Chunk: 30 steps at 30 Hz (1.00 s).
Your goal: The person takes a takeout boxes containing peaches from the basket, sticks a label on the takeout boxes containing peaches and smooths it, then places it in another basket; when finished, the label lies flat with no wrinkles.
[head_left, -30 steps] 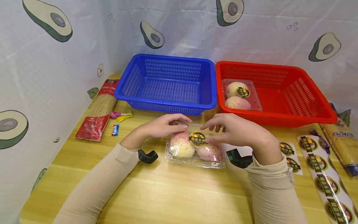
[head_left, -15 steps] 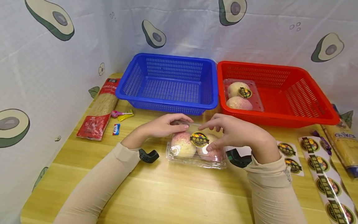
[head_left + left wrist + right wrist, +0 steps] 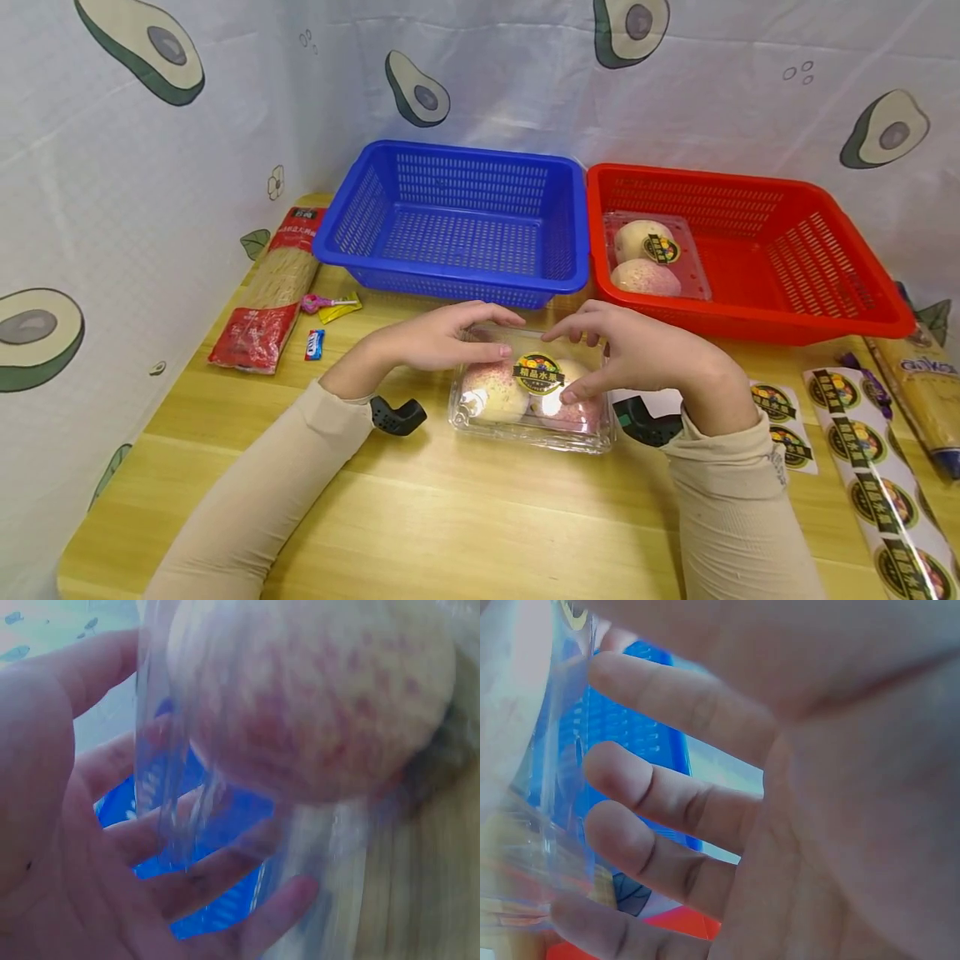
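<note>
A clear plastic fruit box [image 3: 528, 444] lies closed on the table with two pink-speckled peaches [image 3: 495, 393] inside. A round black-and-gold sticker [image 3: 538, 373] is on its lid. My left hand [image 3: 442, 335] rests at the box's far left corner, thumb over the lid; in the left wrist view its long fingers [image 3: 217, 874] spread out behind the clear plastic. Over the right half of the box is my right hand [image 3: 648, 354], loosely bent, its thumb tip just below the sticker's right edge. In the right wrist view its fingertips [image 3: 615, 769] are beside the box wall.
Behind stand a blue basket [image 3: 450, 271] and a red basket [image 3: 750, 317], the red one holding another peach box [image 3: 693, 258]. Noodles in a red packet [image 3: 258, 337] and small sweets [image 3: 315, 344] lie left. Sticker sheets [image 3: 862, 442] and a yellow pasta bag [image 3: 926, 383] lie right.
My right thumb has moved from the sticker's right edge to just below it. My left hand keeps its place on the box. The whole head view has shifted slightly.
</note>
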Tool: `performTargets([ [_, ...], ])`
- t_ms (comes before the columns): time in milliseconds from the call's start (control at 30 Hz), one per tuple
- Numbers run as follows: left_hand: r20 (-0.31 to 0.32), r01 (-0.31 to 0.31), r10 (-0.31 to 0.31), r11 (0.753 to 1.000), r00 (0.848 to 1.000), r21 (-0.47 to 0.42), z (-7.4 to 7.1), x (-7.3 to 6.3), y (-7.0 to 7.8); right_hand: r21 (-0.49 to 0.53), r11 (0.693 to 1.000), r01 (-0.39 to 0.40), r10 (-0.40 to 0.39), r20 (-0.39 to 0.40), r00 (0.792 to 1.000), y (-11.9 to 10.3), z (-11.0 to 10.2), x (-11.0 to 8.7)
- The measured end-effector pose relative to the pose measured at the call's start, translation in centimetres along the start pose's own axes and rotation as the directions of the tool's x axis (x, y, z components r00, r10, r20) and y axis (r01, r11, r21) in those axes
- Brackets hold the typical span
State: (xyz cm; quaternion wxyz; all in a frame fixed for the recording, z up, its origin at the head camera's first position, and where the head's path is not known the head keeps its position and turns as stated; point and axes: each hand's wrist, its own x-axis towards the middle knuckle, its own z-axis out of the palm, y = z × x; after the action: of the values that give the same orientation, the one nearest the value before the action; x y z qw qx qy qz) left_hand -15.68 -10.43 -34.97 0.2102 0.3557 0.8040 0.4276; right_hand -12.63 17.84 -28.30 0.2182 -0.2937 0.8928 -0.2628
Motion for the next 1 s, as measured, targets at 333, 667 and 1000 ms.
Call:
performTargets([
  [333,-0.11,0.099,-0.081,0.98,0.991,0.174,1.8,0.1,2.7,-0.012,0.999,0.036,-0.036,-0.027,0.999,0.4,0.2,0.3],
  [667,-0.123,0.09,-0.062,0.969,0.99,0.232,2.3,0.0,2.8,-0.022,0.998,0.058,-0.058,-0.031,0.998,0.4,0.2,0.5],
  [1000,-0.009,0.04,-0.039,0.961,0.999,0.275,0.9,-0.9,2.7,-0.016,0.999,0.035,-0.035,-0.006,0.999,0.5,0.3,0.4],
])
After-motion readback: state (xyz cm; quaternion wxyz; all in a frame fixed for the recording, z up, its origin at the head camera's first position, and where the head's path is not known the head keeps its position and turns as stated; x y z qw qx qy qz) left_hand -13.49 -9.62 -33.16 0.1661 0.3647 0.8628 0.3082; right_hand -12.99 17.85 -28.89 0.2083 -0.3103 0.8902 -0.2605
